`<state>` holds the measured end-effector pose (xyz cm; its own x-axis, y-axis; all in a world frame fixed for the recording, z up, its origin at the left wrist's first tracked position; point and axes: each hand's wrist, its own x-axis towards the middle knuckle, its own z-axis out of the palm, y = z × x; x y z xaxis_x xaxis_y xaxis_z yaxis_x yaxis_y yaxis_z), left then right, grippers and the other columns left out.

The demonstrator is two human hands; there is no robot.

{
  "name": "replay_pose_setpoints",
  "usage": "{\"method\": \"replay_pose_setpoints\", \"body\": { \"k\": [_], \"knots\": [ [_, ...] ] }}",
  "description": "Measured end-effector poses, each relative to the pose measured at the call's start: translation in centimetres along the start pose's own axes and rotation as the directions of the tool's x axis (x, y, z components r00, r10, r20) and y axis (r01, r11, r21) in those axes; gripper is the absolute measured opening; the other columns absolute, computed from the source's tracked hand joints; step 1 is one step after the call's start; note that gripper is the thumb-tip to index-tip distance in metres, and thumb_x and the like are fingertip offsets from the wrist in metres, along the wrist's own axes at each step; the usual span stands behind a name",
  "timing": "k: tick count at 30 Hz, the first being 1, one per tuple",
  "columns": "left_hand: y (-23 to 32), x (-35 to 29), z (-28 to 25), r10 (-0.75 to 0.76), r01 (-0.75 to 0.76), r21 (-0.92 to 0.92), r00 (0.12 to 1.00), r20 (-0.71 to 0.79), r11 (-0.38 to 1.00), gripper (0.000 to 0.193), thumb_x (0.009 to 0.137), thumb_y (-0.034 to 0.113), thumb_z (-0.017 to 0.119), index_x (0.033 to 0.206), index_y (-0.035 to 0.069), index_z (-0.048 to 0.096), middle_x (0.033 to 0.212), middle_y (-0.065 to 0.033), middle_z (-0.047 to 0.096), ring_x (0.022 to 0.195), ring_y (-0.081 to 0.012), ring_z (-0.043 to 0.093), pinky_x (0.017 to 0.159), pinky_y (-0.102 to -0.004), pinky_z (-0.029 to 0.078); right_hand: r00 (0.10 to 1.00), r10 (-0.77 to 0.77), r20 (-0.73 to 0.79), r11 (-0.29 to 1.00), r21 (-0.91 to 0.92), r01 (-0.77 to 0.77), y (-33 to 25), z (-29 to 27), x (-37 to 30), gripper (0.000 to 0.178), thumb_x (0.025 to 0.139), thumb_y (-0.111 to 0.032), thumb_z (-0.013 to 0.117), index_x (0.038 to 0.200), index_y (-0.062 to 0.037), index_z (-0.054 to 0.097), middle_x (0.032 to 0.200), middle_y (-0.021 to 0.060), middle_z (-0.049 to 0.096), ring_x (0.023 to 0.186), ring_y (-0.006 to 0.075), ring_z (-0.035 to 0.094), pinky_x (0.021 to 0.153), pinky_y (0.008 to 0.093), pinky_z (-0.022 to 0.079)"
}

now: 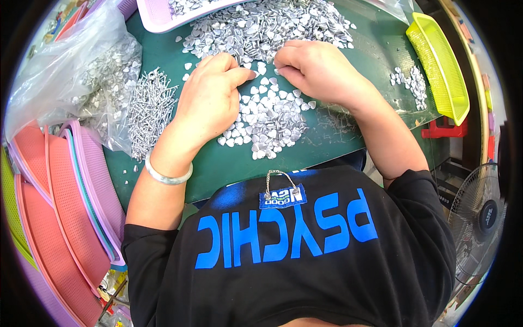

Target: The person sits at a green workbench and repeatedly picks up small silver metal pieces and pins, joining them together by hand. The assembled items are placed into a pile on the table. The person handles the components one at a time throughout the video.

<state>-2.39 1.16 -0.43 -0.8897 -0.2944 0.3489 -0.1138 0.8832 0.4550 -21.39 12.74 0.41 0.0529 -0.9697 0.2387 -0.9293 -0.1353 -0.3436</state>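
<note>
At twelve o'clock on the smooth, scuffed green table (207,169), shiny silver hearts (275,128), small and flat, are lying in a broad heap, with a smaller heap spreading nearer the chest. The left hand (215,90) is resting toward eleven o'clock, its fingers bent and its thumb pointing inward; the right hand (313,71) is resting toward one o'clock, its fingers bunching near the thumb. Whether either hand is clamping a heart, I cannot tell. Both hands are partly hiding the broad heap's near edge. A smooth pale bangle (169,175) is circling the left wrist.

At ten o'clock, thin metal pins (150,109) are lying tangled beside a crinkled clear plastic bag (103,76) holding more pieces. A lavender tray (155,20) is standing near twelve o'clock. A yellow-green slotted basket (455,101) is tilting at two o'clock beside loose silvery pieces (417,90). Perforated pink baskets (60,218) are crowding between eight and nine, and a round wire-caged fan (482,218) is standing between three and four.
</note>
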Motion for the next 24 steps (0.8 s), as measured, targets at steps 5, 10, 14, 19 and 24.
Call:
{"method": "replay_pose_setpoints", "body": {
  "k": [5,10,14,19,24],
  "knots": [
    [0.19,-0.05,-0.02,0.028,-0.028,-0.032,1.000,0.004,0.999,0.031,0.069,-0.007,0.051,0.092,0.004,0.069,0.080,-0.0088,0.054,0.080,-0.0271,0.055,0.074,-0.0361,0.044,1.000,0.000,-0.013,1.000,-0.010,-0.001,0.40,-0.13,-0.28,0.008,0.080,-0.012,0.061,0.085,-0.0053,0.063,0.082,0.0087,0.061,0.075,0.0308,0.061,0.064,0.0391,0.049],
    [0.21,-0.10,0.14,0.052,-0.051,-0.033,0.998,0.021,0.998,0.028,0.069,-0.007,0.052,0.087,0.003,0.069,0.079,-0.0084,0.054,0.080,-0.0271,0.055,0.072,-0.0363,0.044,0.995,-0.070,-0.064,0.994,0.082,0.075,0.22,0.09,-0.43,0.009,0.078,-0.009,0.064,0.086,-0.0053,0.063,0.081,0.0078,0.060,0.074,0.0304,0.061,0.064,0.0382,0.049],
    [0.19,-0.07,0.13,0.048,-0.047,-0.043,0.998,0.030,0.998,0.026,0.069,-0.007,0.052,0.086,0.003,0.069,0.078,-0.0086,0.053,0.080,-0.0271,0.055,0.072,-0.0364,0.044,0.997,-0.076,0.007,0.991,0.110,0.075,-0.39,0.20,-0.43,0.006,0.078,-0.010,0.063,0.083,-0.0068,0.063,0.080,0.0072,0.059,0.075,0.0297,0.061,0.064,0.0386,0.049],
    [0.16,-0.04,0.21,0.044,-0.042,-0.049,0.998,0.036,0.998,0.025,0.069,-0.007,0.052,0.085,0.003,0.069,0.078,-0.0089,0.053,0.080,-0.0272,0.055,0.072,-0.0365,0.044,0.998,-0.043,0.045,0.996,0.076,0.040,-0.52,0.15,-0.35,0.006,0.080,-0.014,0.059,0.080,-0.0084,0.062,0.082,0.0072,0.060,0.078,0.0299,0.062,0.067,0.0407,0.051],
    [0.23,-0.06,0.19,0.041,-0.039,-0.051,0.999,0.036,0.998,0.025,0.069,-0.007,0.052,0.085,0.003,0.069,0.078,-0.0088,0.053,0.080,-0.0273,0.054,0.073,-0.0365,0.044,0.999,-0.031,0.024,0.998,0.053,0.029,-0.49,-0.07,-0.38,0.008,0.080,-0.015,0.059,0.080,-0.0072,0.062,0.082,0.0076,0.060,0.078,0.0301,0.062,0.066,0.0407,0.051]
  ]
}}
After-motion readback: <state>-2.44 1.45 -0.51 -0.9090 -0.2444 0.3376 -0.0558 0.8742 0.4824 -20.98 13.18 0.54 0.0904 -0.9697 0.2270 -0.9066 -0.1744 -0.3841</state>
